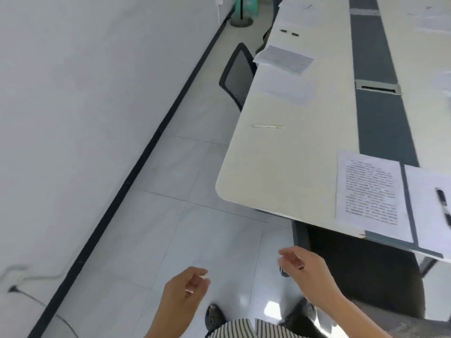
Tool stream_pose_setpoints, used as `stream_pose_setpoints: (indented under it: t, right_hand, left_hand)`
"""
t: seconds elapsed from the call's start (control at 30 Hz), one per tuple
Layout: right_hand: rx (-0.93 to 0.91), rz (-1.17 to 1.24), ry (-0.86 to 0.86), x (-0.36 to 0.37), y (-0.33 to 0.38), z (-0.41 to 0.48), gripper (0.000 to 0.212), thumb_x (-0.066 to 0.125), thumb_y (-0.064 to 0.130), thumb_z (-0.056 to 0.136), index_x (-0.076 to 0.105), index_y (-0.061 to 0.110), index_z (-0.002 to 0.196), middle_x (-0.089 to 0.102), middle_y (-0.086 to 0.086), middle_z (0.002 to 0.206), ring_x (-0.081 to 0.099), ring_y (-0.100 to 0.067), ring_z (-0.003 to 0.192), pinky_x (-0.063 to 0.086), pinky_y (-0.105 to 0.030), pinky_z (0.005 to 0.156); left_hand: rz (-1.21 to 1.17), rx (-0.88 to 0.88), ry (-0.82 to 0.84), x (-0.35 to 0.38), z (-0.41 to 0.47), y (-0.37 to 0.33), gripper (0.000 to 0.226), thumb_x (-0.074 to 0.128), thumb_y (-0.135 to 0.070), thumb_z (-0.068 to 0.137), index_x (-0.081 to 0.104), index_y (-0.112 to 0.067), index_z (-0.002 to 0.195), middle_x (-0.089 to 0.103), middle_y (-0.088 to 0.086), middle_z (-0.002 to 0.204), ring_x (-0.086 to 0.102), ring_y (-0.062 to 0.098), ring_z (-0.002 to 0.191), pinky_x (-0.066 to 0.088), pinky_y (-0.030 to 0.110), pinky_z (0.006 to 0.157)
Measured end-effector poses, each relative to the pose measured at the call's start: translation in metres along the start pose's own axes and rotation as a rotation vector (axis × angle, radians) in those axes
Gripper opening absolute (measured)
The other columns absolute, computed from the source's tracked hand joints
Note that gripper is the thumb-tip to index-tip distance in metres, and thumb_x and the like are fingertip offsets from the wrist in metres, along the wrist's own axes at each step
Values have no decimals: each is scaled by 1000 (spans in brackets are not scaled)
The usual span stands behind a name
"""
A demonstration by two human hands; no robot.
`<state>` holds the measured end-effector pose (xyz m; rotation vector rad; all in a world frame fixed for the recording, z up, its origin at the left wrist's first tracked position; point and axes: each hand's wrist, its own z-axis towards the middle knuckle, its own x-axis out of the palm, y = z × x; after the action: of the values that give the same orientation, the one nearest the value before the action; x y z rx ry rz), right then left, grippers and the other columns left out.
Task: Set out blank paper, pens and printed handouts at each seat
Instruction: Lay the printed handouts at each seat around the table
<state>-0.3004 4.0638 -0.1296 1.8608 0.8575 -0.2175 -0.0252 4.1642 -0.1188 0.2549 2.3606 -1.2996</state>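
Both hands empty and over the floor tiles, short of the table end. Left hand has fingers loosely curled, nothing in it. Right hand is the same: relaxed curl, no grip, just below the table's near edge. Near end seat: printed handout lies flat by the edge, blank sheet just beside it on the right, black pen lying on that sheet. Left-side seat further up: white pen alone on the tabletop, then a pale sheet, then a second sheet overhanging the table edge; blur hides whether it carries print. Mesh chair is tucked in beside those two sheets. Beyond that, another dark pen and more paper, too blurred to read. Dark centre strip runs the table's length, cable slot set in it.
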Motion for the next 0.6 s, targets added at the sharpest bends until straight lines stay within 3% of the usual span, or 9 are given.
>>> stream_pose_setpoints:
  t: [0.13, 0.2, 0.3, 0.47, 0.6]
  right_hand:
    - [-71, -49, 75, 60, 61, 8, 15, 68, 29, 88, 63, 42, 94, 71, 14, 83, 65, 0, 81, 55, -21, 82]
    - [-102, -46, 96, 79, 89, 19, 13, 68, 28, 88, 66, 39, 96, 71, 14, 83, 63, 4, 83, 51, -14, 76]
    - [-125, -57, 116, 98, 122, 44, 12, 69, 29, 88, 68, 37, 97, 71, 15, 83, 61, 7, 84, 46, -8, 70]
    - [-107, -24, 127, 120, 166, 108, 12, 70, 27, 87, 69, 37, 93, 72, 14, 83, 62, 6, 82, 46, -11, 73]
    - [-108, 20, 120, 137, 204, 181, 11, 71, 27, 86, 69, 37, 91, 71, 25, 84, 65, 4, 80, 46, -14, 74]
  left_hand:
    - [-58, -46, -123, -67, -11, 36, 16, 70, -14, 84, 69, -30, 86, 72, -1, 78, 68, 15, 69, 55, 27, 69]
    - [-77, -63, -172, -90, -8, 49, 15, 70, -15, 85, 69, -29, 86, 72, 3, 76, 68, 9, 68, 54, 22, 67]
    - [-130, -109, -204, -111, 9, 64, 14, 69, -14, 85, 70, -28, 87, 73, 1, 76, 67, 6, 66, 53, 25, 67]
    - [-217, -162, -196, -146, 67, 65, 12, 68, -12, 85, 71, -24, 87, 73, 3, 76, 70, 12, 69, 52, 24, 66]
    - [-202, -178, -213, -198, 141, 51, 11, 69, -13, 85, 71, -24, 87, 74, 6, 78, 70, 15, 71, 53, 20, 63]
